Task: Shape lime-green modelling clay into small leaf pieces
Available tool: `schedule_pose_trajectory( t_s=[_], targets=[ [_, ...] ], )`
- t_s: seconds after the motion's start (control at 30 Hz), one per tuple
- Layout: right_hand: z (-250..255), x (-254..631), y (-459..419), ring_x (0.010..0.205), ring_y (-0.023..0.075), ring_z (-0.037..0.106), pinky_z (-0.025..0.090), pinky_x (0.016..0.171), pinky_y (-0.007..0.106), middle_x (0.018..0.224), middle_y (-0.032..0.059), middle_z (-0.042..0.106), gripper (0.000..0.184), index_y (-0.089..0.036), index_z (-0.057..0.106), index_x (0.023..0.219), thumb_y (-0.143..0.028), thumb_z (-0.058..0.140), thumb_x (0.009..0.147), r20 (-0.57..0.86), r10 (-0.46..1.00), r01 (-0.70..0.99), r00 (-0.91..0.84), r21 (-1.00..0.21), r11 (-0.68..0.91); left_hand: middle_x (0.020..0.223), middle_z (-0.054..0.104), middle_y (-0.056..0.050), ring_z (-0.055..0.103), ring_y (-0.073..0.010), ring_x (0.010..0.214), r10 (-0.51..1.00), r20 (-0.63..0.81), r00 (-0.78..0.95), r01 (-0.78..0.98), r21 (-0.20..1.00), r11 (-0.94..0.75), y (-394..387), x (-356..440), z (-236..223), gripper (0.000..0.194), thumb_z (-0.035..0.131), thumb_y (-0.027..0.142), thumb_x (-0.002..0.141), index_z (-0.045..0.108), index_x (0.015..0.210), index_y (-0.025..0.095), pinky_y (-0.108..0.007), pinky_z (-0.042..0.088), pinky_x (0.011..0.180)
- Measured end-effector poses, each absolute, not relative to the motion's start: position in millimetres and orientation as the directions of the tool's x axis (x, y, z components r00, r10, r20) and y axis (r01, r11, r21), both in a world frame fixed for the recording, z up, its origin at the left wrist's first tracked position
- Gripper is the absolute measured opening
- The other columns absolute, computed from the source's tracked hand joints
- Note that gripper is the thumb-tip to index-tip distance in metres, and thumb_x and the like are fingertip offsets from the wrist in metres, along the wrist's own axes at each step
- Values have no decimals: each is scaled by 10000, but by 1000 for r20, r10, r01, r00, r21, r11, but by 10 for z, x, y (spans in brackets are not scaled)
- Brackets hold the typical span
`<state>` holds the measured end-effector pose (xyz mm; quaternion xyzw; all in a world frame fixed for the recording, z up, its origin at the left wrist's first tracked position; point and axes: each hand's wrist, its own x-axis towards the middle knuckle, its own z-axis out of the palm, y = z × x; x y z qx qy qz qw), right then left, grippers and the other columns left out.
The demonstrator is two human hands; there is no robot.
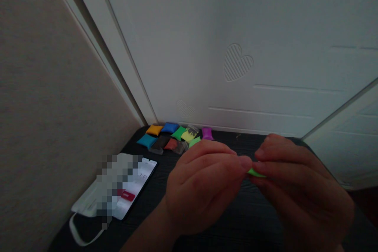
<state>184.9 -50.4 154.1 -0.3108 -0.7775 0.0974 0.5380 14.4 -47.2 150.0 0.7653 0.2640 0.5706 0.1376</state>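
My left hand (203, 185) and my right hand (298, 189) meet over a dark table (224, 224). Both are closed in a pinch on a small piece of bright green clay (255, 173), which shows only as a sliver between the fingertips. Behind my hands, near the wall, lies a cluster of small coloured clay packets: orange (154, 129), blue (170, 127), green (178, 132), yellow (189, 136), purple (207, 133), teal (147, 140), black (161, 142) and red (171, 144).
A phone (138, 189) with a lit screen lies at the left of the table, on a white face mask (85, 204) whose strap hangs over the front edge. A white panelled wall (251, 67) with heart shapes stands behind, a beige wall (44, 106) at left.
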Motion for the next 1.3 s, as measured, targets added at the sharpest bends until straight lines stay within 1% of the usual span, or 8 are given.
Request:
schedule_pose_trajectory(
  t_s=[0.17,0.3,0.4,0.53,0.7,0.97,1.13,1.3],
  targets=[
    [1518,1812,-492,822,191,561,471,774,397,914,3,608,331,-289,632,960,-122,665,676,788,584,319,-196,-512,798,851,666,-19,589,-156,798,525,831,186,227,484,-845,-436,160,1499,338,608,34,685,592,976,203,-289,490,719],
    [1513,1784,-486,905,209,540,488,712,359,928,29,610,275,-240,646,953,-151,657,693,808,581,259,-99,-543,799,827,661,-35,593,-155,781,442,876,194,182,410,-894,-383,163,1489,317,631,52,676,590,971,162,-283,504,699],
    [1522,1786,-489,900,208,544,488,706,359,912,26,615,270,-244,653,936,-147,665,685,810,573,270,-125,-528,805,816,653,-42,595,-154,779,422,887,190,162,395,-904,-369,167,1482,333,625,15,663,586,969,140,-279,507,697],
    [1513,1752,-508,804,182,567,475,749,376,876,16,619,228,-233,661,901,-136,652,695,826,554,274,-107,-511,815,812,646,-35,592,-153,776,458,866,201,161,432,-887,-382,180,1460,336,607,13,671,579,969,166,-290,510,685],
    [1492,1692,-526,938,191,537,462,798,344,944,19,607,262,-220,638,943,-118,643,702,819,574,274,-21,-547,791,860,643,-13,600,-136,775,518,845,135,71,513,-855,-406,207,1410,469,616,54,696,490,1116,221,-277,512,688],
    [1518,1774,-501,894,183,549,475,755,329,906,15,616,238,-220,656,902,-142,675,677,801,589,249,-105,-552,796,889,638,-23,598,-137,785,507,856,97,20,508,-861,-418,245,1389,516,603,-7,672,493,1133,197,-284,514,697],
    [1500,1716,-520,950,172,524,465,751,294,957,8,602,260,-217,634,953,-134,648,708,766,640,209,-52,-619,758,895,637,-4,598,-131,788,512,858,54,48,509,-859,-415,242,1355,561,620,-12,657,479,1142,233,-285,514,717],
    [1488,1710,-513,917,164,532,452,776,297,913,-3,613,231,-212,648,900,-92,643,703,787,616,243,-34,-592,769,889,631,-26,604,-140,782,503,861,80,97,495,-863,-417,234,1362,458,608,-1,669,514,1072,195,-292,512,703]
  ],
)
